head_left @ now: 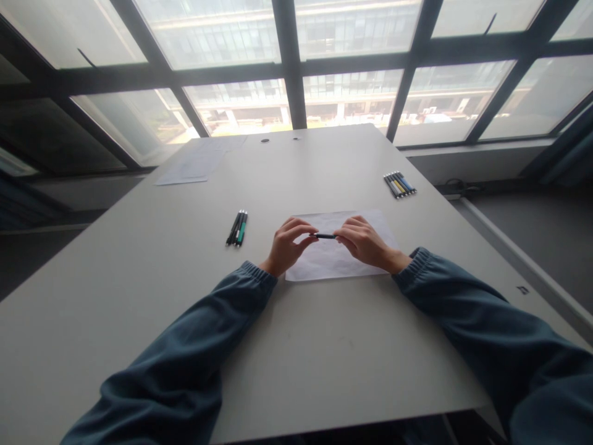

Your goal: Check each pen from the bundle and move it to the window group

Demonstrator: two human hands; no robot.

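Between my two hands a dark pen point(325, 235) is held level above a white sheet of paper point(319, 266). My left hand point(290, 243) pinches one end of it with thumb and fingertips. The fingers of my right hand point(364, 240) close round the other end. Only the pen's middle shows; its ends are hidden by my fingers. Left of the paper lies a small group of dark pens point(236, 228), one with a green part. Farther off to the right, several pens point(399, 185) lie side by side, with yellow, blue and grey parts.
All of this is on a long white table point(324, 346). More paper sheets point(192, 162) lie at its far left, and two small round fittings sit near the far edge. Large framed windows point(291, 68) stand beyond. A dark mark point(522, 290) is near the right edge.
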